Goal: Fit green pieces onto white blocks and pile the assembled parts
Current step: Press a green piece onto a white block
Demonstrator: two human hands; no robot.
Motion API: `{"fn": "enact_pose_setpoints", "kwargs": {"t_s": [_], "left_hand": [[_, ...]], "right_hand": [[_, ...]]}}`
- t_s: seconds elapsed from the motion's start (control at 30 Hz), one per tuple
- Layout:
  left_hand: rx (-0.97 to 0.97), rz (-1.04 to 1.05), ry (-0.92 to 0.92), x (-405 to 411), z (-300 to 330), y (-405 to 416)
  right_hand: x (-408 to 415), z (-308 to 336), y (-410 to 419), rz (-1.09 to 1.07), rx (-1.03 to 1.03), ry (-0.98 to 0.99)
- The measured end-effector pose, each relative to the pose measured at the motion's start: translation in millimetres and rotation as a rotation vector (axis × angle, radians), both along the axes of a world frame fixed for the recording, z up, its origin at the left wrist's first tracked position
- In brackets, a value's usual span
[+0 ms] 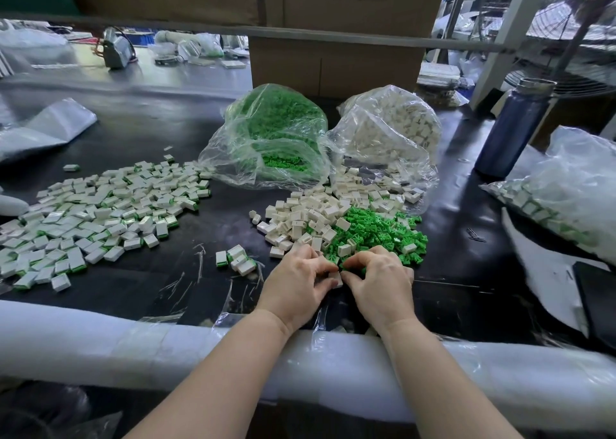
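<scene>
Head view shows me both hands meeting at the near edge of the loose stock: my left hand [297,277] pinches a white block [336,279], and my right hand [378,280] has its fingers curled in against that same block, with a bit of green showing at the fingertips — I take it a green piece is being pressed home, though the piece itself is mostly hidden. As for progress, I judge the job well under way but far from over. A broad pile of assembled parts [100,218] spreads over the dark table [150,132] to my left, and a small cluster of finished ones [237,259] lies just beside the left hand, apart from the big pile. Still to do: a heap of loose white blocks [300,217] touching a heap of loose green pieces [376,230] right ahead of my hands, and behind them a bag of green pieces [273,132] and a bag of white blocks [390,132], both open and spilling forward — a large reserve. At far right another plastic bag [566,185] seems to hold assembled parts, though I cannot be sure.
</scene>
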State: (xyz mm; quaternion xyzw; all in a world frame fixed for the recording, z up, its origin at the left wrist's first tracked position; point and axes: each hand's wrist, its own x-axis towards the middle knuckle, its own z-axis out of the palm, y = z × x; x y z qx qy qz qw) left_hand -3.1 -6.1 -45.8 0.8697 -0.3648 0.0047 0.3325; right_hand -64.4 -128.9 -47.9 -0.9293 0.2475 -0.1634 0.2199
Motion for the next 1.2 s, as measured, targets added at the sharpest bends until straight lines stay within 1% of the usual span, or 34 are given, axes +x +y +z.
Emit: {"fn": "enact_pose_setpoints", "kwargs": {"t_s": [0.17, 0.3, 0.43, 0.6, 0.67, 0.73, 0.8, 0.87, 1.0, 1.1, 1.2], "left_hand": [[-0.058, -0.033, 0.042, -1.8, 2.2, 0.9], [-0.120, -0.062, 0.176, -3.6, 3.2, 1.5], [-0.216, -0.015, 0.225, -1.8, 2.0, 1.8], [-0.270, 0.007, 0.252, -0.4, 1.7, 2.9], [-0.306, 0.004, 0.298, -0.2, 2.3, 3.8], [-0.349, 0.005, 0.364, -0.7, 3.0, 4.6], [-0.389, 0.008, 0.419, -0.8, 3.3, 4.6], [-0.397, 0.012, 0.437, -0.5, 3.4, 4.6], [-0.397, 0.043, 0.441, 1.7, 3.3, 5.4], [-0.376, 0.046, 0.431, 1.9, 3.0, 4.6], [-0.366, 0.038, 0.432, 2.0, 2.6, 4.6]], "right_hand": [[-1.3, 0.4, 0.6, 0.005, -0.016, -0.013], [-2.3, 1.7, 1.6, 0.045, -0.021, -0.076], [-2.8, 2.3, 0.8, 0.099, 0.128, -0.166], [-2.9, 6.2, 0.6, 0.153, 0.357, -0.336], [-2.4, 7.1, -0.5, 0.168, 0.437, -0.391], [-2.6, 6.5, 0.5, 0.171, 0.468, -0.403], [-2.3, 4.3, 0.7, 0.149, 0.440, -0.381], [-1.7, 1.7, -0.7, 0.095, 0.354, -0.337], [-1.9, 1.0, -0.2, 0.048, 0.158, -0.229], [-0.9, 0.5, 2.2, 0.039, -0.001, -0.103], [0.0, -0.5, 2.6, 0.035, -0.073, -0.020]]}}
